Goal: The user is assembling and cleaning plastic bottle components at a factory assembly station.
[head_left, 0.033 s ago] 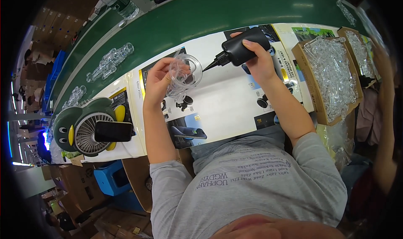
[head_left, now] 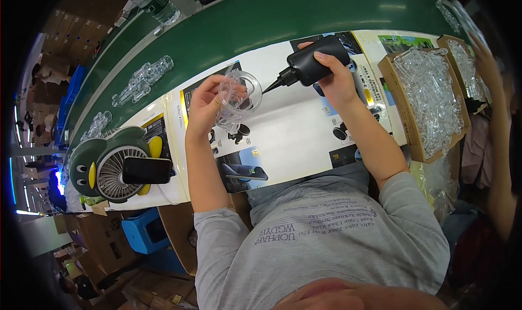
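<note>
My left hand (head_left: 205,104) is closed on a clear plastic part (head_left: 228,114), which has a round, ring-like rim and smaller tubular sections below it. My right hand (head_left: 338,80) grips a black squeeze bottle (head_left: 321,60), tilted so that its long pointed nozzle (head_left: 277,83) faces left. The nozzle tip is at the right side of the ring; whether they touch I cannot tell. Both hands are above a white printed sheet (head_left: 293,141) covering the table.
At right, a cardboard box (head_left: 390,73) holds many clear plastic pieces, with a second box (head_left: 443,41) beyond. A penguin-shaped fan (head_left: 109,166) with a phone (head_left: 147,171) before it stands left. Clear assemblies (head_left: 144,80) lie on the green surface. Another person's arm (head_left: 503,147) is far right.
At the far right, the other person's hand and forearm have shifted slightly. My hands, the bottle and the clear part look almost unmoved.
</note>
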Available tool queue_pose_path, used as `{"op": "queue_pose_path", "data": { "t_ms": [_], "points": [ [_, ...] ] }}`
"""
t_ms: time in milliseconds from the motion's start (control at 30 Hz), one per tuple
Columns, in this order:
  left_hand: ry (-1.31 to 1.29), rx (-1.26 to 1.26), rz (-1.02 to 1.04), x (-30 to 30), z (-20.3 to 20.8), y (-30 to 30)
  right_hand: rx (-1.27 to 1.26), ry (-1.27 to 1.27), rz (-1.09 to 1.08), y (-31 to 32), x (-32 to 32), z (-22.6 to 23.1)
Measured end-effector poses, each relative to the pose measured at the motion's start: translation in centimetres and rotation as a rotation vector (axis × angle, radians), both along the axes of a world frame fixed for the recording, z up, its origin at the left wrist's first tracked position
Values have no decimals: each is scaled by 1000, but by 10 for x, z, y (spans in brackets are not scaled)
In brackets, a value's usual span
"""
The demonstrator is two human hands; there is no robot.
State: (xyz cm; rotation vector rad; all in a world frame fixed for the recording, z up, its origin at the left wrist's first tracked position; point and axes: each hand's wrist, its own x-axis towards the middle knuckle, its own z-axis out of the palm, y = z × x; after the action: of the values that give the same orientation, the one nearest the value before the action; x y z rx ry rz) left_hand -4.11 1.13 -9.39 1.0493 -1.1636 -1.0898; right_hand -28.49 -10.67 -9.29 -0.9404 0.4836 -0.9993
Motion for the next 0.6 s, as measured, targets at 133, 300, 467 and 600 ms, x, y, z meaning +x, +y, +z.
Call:
{"op": "queue_pose_path", "data": {
  "t_ms": [133, 300, 467, 600],
  "points": [
    [90, 44, -55, 0, -3, 0, -1, -9, 29, 0, -1, 3],
    [101, 84, -127, 1, -3, 1, -6, -23, 62, 1, -1, 4],
    [90, 172, -161, -2, -2, 2, -17, -3, 88, 0, -3, 2],
    [136, 197, -247, -3, -4, 3, -18, -10, 85, 0, -2, 1]
  ]
}}
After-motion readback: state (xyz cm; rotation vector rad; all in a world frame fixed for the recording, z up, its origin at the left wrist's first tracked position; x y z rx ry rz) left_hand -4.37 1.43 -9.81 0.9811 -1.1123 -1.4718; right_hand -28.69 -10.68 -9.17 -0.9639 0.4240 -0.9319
